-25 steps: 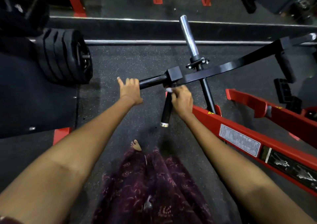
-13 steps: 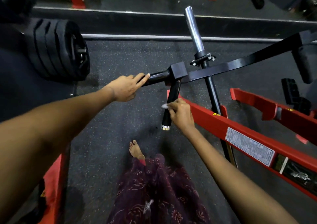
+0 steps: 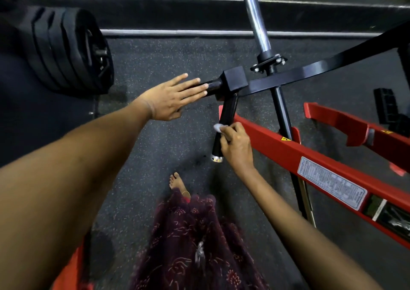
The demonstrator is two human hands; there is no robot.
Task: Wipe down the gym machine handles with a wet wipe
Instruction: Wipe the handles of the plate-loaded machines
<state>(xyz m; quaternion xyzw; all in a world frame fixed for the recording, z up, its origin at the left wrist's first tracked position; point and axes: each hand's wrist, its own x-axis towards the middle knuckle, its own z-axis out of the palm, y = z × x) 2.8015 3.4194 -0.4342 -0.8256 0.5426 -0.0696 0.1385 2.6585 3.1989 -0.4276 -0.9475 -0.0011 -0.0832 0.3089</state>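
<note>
My left hand (image 3: 172, 98) has flattened since half a second ago: fingers straight, tips lying on the horizontal handle (image 3: 209, 85) instead of curling at its end. My right hand (image 3: 236, 144) has slid lower on the hanging handle (image 3: 224, 125), gripping the wet wipe (image 3: 218, 128) against its middle. The wipe shows white above my knuckles. No containers show.

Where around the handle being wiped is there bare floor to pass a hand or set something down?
Bare floor lies between the weight plates, the horizontal handle and the floor rail. More lies below the left hand, left of the downward handle. Crowded: right of the right hand, red frame and black post.
</note>
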